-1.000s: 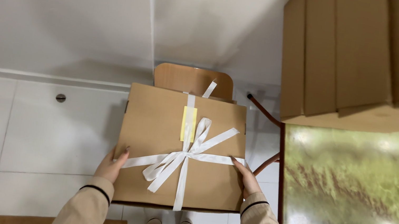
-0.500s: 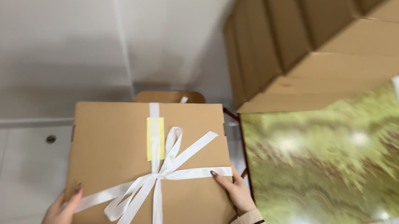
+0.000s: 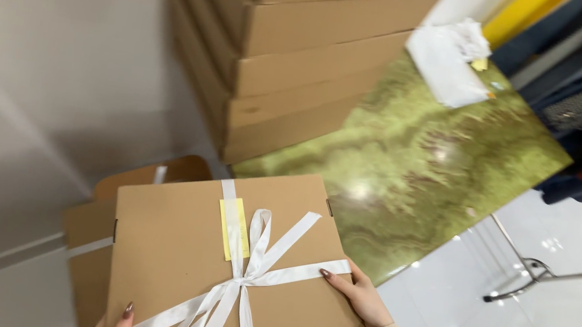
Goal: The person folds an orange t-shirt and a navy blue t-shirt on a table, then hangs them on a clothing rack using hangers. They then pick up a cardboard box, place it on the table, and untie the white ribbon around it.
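I see my right hand (image 3: 361, 298) grasping the right edge of the ribboned box (image 3: 235, 271); the left hand (image 3: 117, 324), mostly cut off, probably grips the lower left edge. The green tabletop (image 3: 431, 162) lies to the upper right, nearer the right hand.

Four flat cardboard boxes (image 3: 310, 42) stacked at the green marble table's (image 3: 431, 162) left edge; two ribbon-tied boxes: one held (image 3: 226, 278), one below (image 3: 91, 248); one yellow slip (image 3: 234, 228); one white bundle (image 3: 447, 60).
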